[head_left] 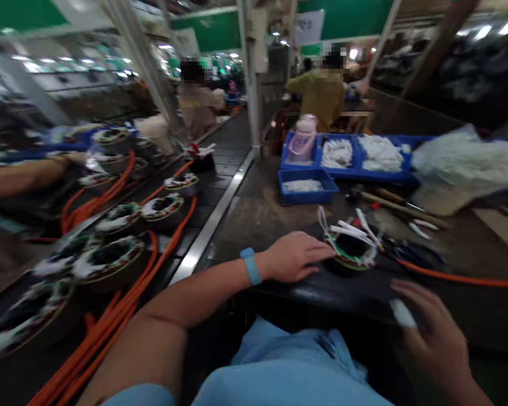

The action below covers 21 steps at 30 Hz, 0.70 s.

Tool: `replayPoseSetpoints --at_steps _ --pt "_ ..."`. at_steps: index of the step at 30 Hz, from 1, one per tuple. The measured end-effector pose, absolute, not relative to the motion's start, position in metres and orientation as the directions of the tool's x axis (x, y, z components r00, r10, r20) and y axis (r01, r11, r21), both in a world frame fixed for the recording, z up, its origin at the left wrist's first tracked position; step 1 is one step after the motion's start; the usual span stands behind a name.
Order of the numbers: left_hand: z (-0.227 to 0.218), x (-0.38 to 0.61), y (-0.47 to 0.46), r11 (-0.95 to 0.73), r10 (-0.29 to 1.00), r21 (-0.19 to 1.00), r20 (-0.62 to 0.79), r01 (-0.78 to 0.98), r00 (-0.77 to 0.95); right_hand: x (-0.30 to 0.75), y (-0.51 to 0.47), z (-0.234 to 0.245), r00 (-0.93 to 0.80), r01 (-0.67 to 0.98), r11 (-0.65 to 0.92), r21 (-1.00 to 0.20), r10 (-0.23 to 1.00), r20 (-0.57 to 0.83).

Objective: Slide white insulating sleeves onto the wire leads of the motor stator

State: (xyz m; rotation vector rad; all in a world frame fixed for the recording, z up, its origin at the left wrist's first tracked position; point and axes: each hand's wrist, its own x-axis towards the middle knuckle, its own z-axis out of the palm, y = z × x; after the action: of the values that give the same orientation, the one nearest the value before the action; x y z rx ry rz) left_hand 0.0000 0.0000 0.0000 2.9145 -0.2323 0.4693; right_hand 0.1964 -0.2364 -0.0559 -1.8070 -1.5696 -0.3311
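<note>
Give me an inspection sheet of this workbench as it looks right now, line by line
Surface: dark worn bench, with a conveyor along its left edge.
Job's things: wound stator ring with white sleeved leads, standing on the bench; small white piece at the right hand's fingers.
Clutter: blue bins of white parts, pink bottle, clear bag, hand tools.
Grippers: left hand rests against the ring's left side, a blue wristband on its wrist; right hand blurred, grip unclear.
Cables: orange cable runs right from the ring; more orange cables beside the stators on the conveyor.
Surroundings: two people at work further along the line.
</note>
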Motion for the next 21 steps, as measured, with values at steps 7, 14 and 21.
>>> replayPoseSetpoints --at_steps 7,14,21 --pt "-0.007 0.058 -0.008 -0.992 -0.085 0.062 0.287 -0.107 0.954 0.308 -0.259 -0.047 0.436 0.894 -0.384 -0.230 0.631 0.641" --pt "0.008 0.103 0.000 -0.931 -0.305 -0.238 0.092 -0.277 0.948 0.456 -0.328 -0.067 0.601 0.763 -0.643 0.063 0.742 0.296" --pt "0.023 0.128 0.000 -0.855 -0.417 -0.314 -0.058 -0.413 0.907 0.514 -0.332 -0.069 0.608 0.784 -0.621 -0.024 0.759 0.235"
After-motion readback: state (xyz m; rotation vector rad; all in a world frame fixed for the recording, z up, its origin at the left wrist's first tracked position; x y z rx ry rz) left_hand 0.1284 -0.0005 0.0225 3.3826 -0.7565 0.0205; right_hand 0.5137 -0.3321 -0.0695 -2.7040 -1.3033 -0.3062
